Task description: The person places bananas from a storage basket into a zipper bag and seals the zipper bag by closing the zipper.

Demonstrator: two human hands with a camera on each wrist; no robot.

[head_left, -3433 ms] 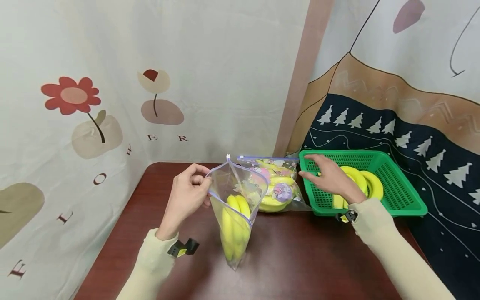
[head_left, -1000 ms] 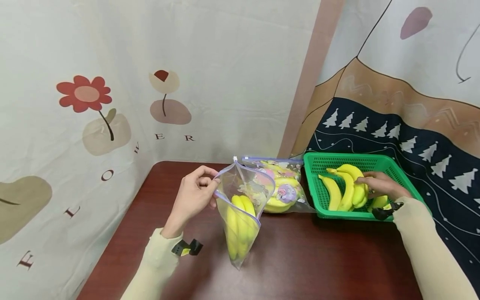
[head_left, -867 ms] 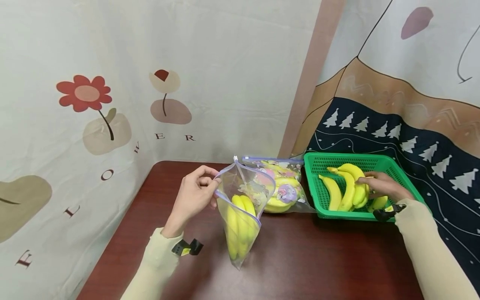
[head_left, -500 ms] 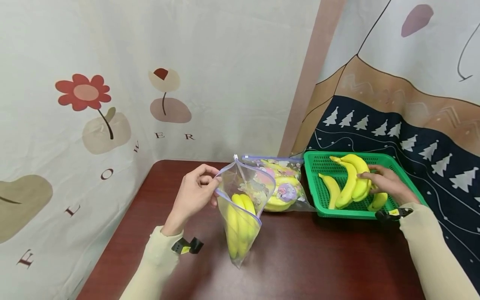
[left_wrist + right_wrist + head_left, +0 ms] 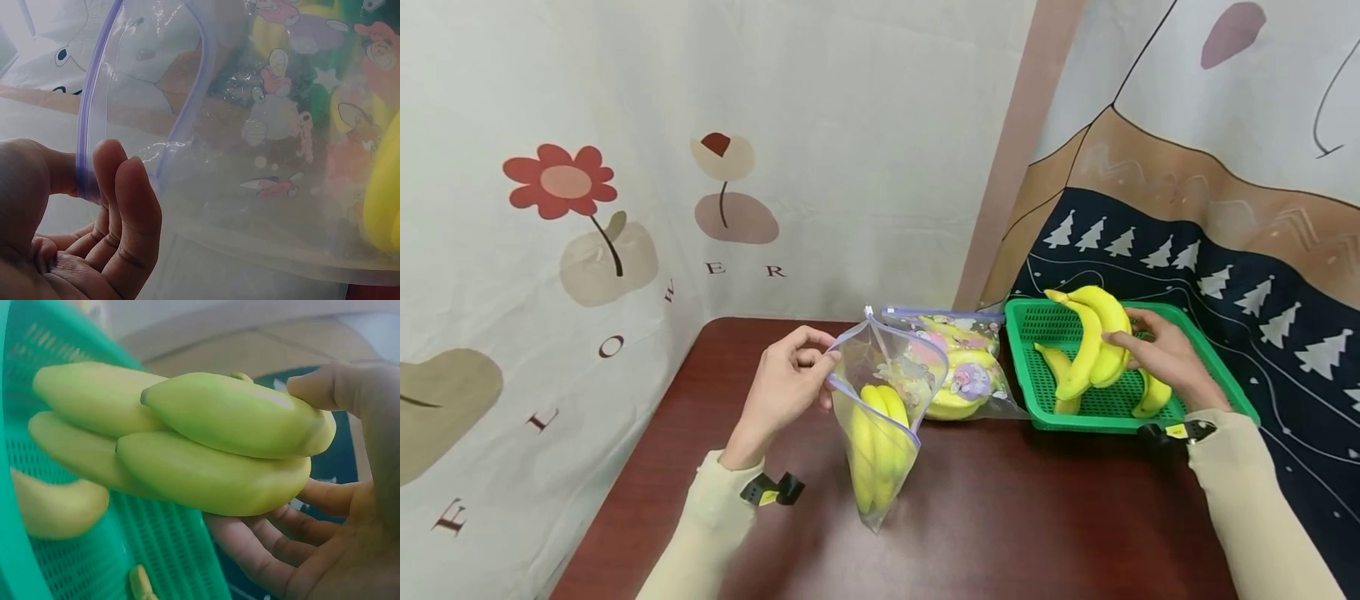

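My left hand [image 5: 786,387] pinches the purple zip rim of a clear zip bag [image 5: 913,371], whose mouth gapes wide. Upright inside the bag is a bunch of yellow bananas [image 5: 874,454]. In the left wrist view, the printed film of the zip bag [image 5: 275,144] spreads beside my fingers. My right hand [image 5: 1168,358] grips a bunch of bananas [image 5: 1090,342], raised over the green basket [image 5: 1225,383]. From the right wrist view, my thumb lies on one side of the bunch of bananas [image 5: 231,419], with the fingers beneath.
Behind the open bag lies a zipped printed bag [image 5: 973,379] with bananas inside, next to the basket. More bananas [image 5: 1152,396] remain down in the basket. All stand on a dark reddish-brown table [image 5: 985,517], with a printed curtain [image 5: 850,150] behind.
My right hand first reached into the basket, took hold of the banana bunch, and has lifted it upward and slightly left. The left hand still pinches the bag's rim.
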